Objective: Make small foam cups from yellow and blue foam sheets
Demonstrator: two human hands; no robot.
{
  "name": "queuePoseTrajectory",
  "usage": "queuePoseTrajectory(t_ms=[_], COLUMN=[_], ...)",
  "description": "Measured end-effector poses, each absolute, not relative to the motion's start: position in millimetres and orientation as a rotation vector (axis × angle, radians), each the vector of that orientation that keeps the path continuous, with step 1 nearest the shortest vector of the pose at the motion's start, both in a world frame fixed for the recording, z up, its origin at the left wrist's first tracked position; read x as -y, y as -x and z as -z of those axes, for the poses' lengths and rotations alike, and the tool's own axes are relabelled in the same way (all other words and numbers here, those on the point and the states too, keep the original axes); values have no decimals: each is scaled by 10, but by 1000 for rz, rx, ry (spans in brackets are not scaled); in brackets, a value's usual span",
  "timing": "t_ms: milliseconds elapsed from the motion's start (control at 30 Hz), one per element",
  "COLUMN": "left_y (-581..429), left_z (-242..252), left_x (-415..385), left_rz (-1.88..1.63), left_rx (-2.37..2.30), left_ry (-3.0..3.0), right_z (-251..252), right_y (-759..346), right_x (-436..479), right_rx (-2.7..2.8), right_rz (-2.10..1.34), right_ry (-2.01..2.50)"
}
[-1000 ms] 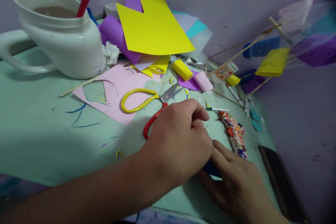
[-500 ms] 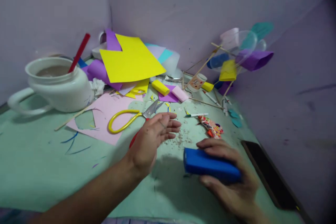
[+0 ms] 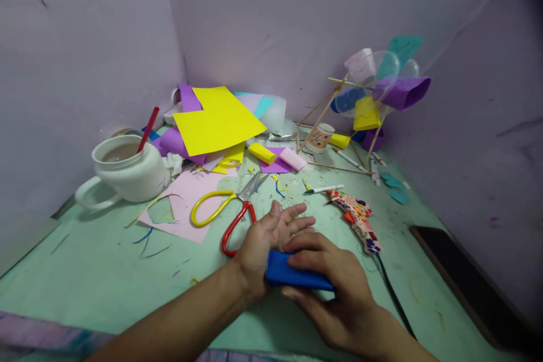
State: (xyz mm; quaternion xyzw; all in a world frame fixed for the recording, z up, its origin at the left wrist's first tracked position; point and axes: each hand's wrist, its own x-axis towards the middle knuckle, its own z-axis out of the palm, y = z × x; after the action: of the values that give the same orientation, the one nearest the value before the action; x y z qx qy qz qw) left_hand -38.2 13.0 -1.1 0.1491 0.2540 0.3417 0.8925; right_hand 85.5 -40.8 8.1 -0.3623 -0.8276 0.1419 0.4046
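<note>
My right hand (image 3: 339,277) grips a flat blue paper roll (image 3: 297,272) between thumb and fingers. The roll's left end meets the palm of my left hand (image 3: 267,240), whose fingers are spread and palm turned up. Just beyond my left wrist lie scissors (image 3: 244,197) with one yellow and one red handle, blades apart. A floral-covered glue gun (image 3: 355,215) with a black cord rests on the table to the right of my hands.
A white mug (image 3: 136,175) of brownish liquid with a red stick stands left. Yellow paper (image 3: 218,121) tops a pile at the back. A stick frame with coloured paper cups (image 3: 367,113) stands back right; a phone (image 3: 462,277) lies right.
My right hand has brought the blue roll leftward against my left palm. The view has shifted, so the mug sits further right and lower, and more of the glue gun and scissors shows.
</note>
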Motion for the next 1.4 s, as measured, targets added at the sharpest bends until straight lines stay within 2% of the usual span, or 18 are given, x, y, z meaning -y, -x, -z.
queuePoseTrajectory(t_ms=[400,533,600,700,800,900,1167,1400], left_y=[370,375,415,510,569,529,322,348], left_z=[38,8,-35,-81,-80,-47,26,-30], left_x=[-126,-163,-209,-284,-333,-340,-227,-248], left_rz=[-700,-711,-746,-883,-982,-1037,-1074,-1059], left_rx=[-574,-585,-608,-703,-780,-839,-902,-865], left_ry=[-349,-317,-322,-428,-496,-519,-577,-604], right_z=[-55,-68,-82,-101,-101,-61,111,77], right_y=[-809,-851,-879,-902,-889,-847,-686,-704], right_x=[412,389,331,213,123,114,264,249], right_rx=[2100,2009,1766,1156,679,565,955,960], right_rz=[-320,-415,-577,-1038,-1423,-1589,-1392,-1429], right_ry=[910,928,1063,1276,1221,1161,1202,1127])
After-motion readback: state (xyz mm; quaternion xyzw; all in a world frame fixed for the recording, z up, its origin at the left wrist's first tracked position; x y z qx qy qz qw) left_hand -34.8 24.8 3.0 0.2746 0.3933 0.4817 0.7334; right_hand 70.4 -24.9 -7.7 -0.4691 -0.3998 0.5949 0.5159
